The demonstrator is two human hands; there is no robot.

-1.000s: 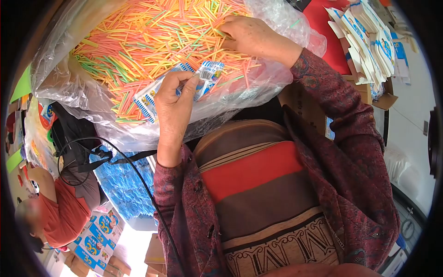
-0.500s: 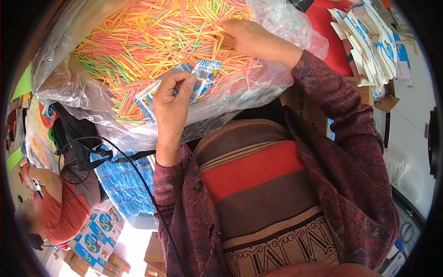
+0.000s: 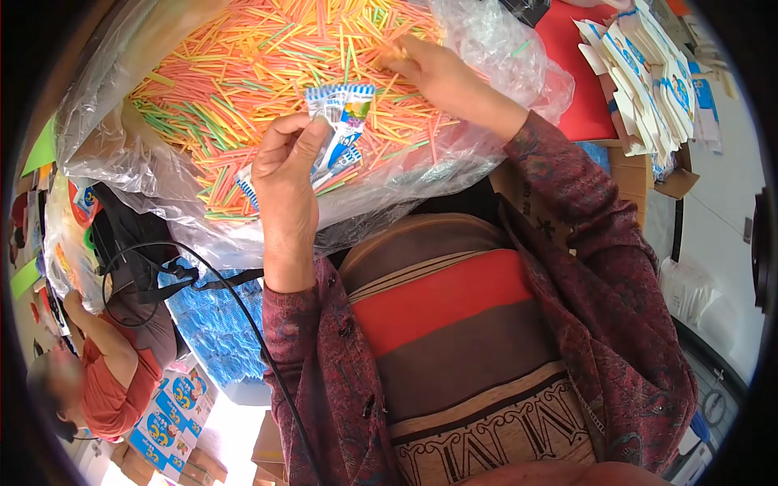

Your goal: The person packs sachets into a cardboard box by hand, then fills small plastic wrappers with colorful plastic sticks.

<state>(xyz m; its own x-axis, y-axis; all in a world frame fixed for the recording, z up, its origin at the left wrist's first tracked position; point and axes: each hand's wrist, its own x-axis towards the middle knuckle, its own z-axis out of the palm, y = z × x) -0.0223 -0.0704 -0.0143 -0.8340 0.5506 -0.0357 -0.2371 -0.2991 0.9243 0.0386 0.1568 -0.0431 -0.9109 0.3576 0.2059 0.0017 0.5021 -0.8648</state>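
Observation:
Between the thumb and fingers of my left hand (image 3: 285, 166) are small blue-and-white printed packets (image 3: 339, 121); one stands upright above the thumb, and another striped edge shows below the hand. Colourful thin sticks (image 3: 251, 81), pink, yellow and green, fill a large clear plastic bag (image 3: 348, 211) beneath both hands. At the right part of the pile, my right hand (image 3: 433, 73) has its fingers bent together over the sticks. Its fingertips are blurred, and what they hold, if anything, is too small to name.
Flat white-and-blue cartons (image 3: 648, 81) are stacked at the upper right beside a red surface (image 3: 571, 73). A blue-filled tub (image 3: 219, 324) stands lower left, near a black cable (image 3: 263, 340). A co-worker in red (image 3: 121, 389) is at the far left, by printed boxes (image 3: 170, 421).
The packets in my left hand have risen and turned more upright, and that hand has shifted slightly left. My right hand has moved slightly down. The co-worker's arm has moved.

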